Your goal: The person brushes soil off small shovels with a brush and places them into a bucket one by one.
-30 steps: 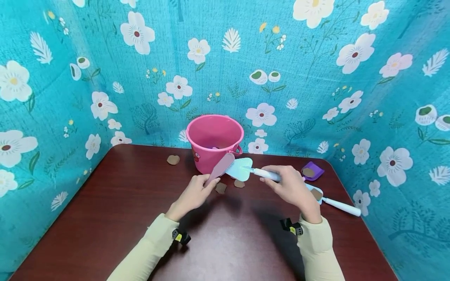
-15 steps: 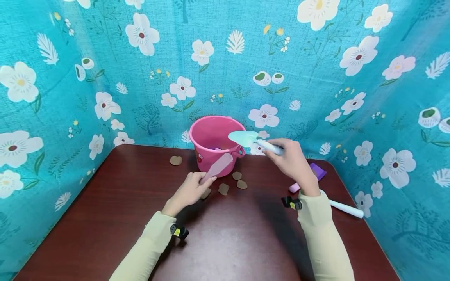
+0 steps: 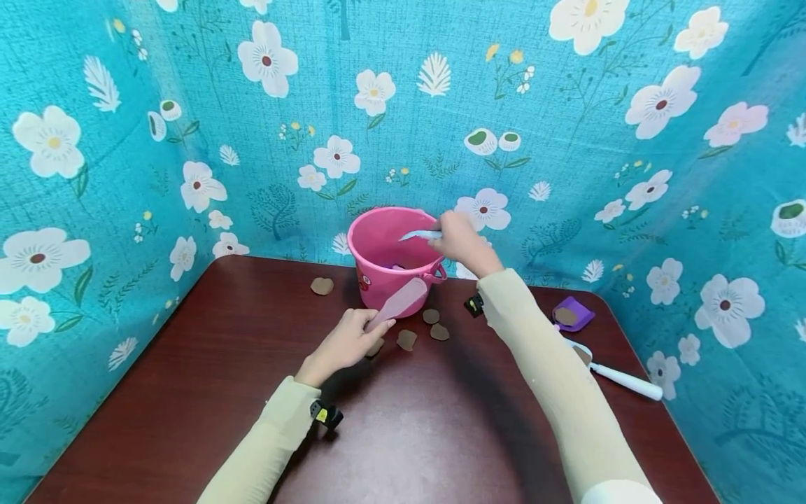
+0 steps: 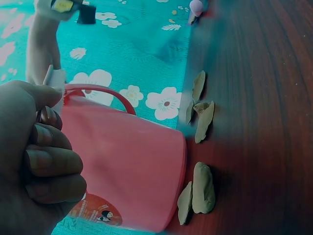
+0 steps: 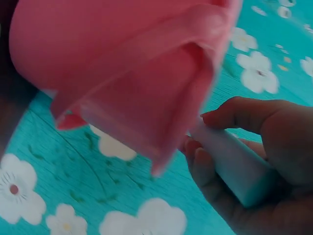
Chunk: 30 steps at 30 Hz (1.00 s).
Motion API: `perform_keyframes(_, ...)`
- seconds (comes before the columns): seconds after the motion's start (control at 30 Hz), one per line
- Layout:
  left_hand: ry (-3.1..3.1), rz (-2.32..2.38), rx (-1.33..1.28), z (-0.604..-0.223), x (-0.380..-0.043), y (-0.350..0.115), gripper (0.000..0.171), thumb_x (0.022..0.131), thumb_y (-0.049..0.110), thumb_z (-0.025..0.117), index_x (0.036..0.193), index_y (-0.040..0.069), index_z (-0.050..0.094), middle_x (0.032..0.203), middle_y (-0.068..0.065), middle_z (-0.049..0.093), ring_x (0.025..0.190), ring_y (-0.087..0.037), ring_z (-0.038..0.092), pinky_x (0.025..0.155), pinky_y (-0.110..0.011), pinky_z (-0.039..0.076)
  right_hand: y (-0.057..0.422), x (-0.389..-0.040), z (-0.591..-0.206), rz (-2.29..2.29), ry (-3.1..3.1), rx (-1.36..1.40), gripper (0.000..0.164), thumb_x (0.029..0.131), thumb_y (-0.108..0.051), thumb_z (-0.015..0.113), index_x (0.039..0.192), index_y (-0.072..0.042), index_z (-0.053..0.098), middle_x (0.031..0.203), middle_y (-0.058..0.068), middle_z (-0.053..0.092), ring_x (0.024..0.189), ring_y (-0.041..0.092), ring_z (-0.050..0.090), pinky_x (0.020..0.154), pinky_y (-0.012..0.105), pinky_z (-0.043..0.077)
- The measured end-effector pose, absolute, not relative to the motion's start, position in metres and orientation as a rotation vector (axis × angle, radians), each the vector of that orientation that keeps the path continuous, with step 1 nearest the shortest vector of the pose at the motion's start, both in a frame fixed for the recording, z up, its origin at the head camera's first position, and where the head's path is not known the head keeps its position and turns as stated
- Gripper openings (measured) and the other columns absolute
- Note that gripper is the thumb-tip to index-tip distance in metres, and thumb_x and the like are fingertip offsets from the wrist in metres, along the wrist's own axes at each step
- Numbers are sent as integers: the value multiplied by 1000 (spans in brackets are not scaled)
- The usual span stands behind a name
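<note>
My left hand (image 3: 343,339) grips a pale pink flat spatula (image 3: 403,301), its blade angled up in front of the pink bucket (image 3: 393,290). In the left wrist view, the fingers of my left hand (image 4: 49,152) curl round its handle beside the bucket wall. My right hand (image 3: 464,241) holds a light blue toy trowel (image 3: 415,235) over the bucket's mouth, its blade seen nearly edge-on. Seen from the right wrist, my right hand (image 5: 244,156) wraps the white handle (image 5: 234,161) close to the bucket rim; the blade is hidden there. Something purple shows inside the bucket.
Several brown clay-like pieces (image 3: 406,340) lie before the bucket, and another brown piece (image 3: 322,285) lies left of it. At the right are a purple shovel (image 3: 582,315) and a white-handled shovel (image 3: 630,383), each bearing a brown piece. Flowered cloth (image 3: 403,140) surrounds the table.
The trowel has left the spatula, risen, and moved left over the bucket's mouth, its blade turning edge-on. My left hand has lowered slightly with the spatula and now stays nearly still.
</note>
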<state>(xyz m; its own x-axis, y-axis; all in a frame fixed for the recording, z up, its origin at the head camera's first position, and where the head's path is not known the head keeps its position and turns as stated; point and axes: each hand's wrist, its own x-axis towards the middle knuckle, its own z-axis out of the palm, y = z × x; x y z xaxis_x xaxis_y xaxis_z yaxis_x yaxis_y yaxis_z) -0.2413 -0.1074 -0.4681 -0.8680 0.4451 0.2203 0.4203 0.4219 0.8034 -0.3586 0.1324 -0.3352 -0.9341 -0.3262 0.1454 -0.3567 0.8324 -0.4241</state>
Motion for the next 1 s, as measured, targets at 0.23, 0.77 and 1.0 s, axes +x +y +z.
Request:
perform_keyframes(0.23, 2597, 1485, 810, -469, -240, -106, 35, 103, 36, 61, 79, 10, 60, 55, 3, 45, 47, -6, 39, 45, -23, 35, 115, -380, -360, 663, -3053, 583, 15, 98, -8, 63, 91, 4, 66, 75, 11, 58, 62, 19, 54, 58, 27, 46)
perform_keyframes(0.77, 2603, 1469, 802, -469, -240, -107, 41, 103, 39, 60, 82, 3, 61, 55, 3, 45, 47, -8, 39, 46, -23, 35, 114, -375, -359, 671, -3003, 693, 15, 97, -6, 64, 98, 4, 74, 82, 12, 68, 71, 21, 62, 68, 32, 55)
perform_keyframes(1.0, 2582, 1463, 778, -471, -240, -106, 40, 103, 37, 60, 85, 2, 62, 55, 1, 47, 46, -9, 41, 46, -23, 36, 156, -332, -328, 808, -2859, 740, 32, 102, -17, 60, 128, 1, 66, 125, 19, 68, 118, 35, 62, 100, 50, 51)
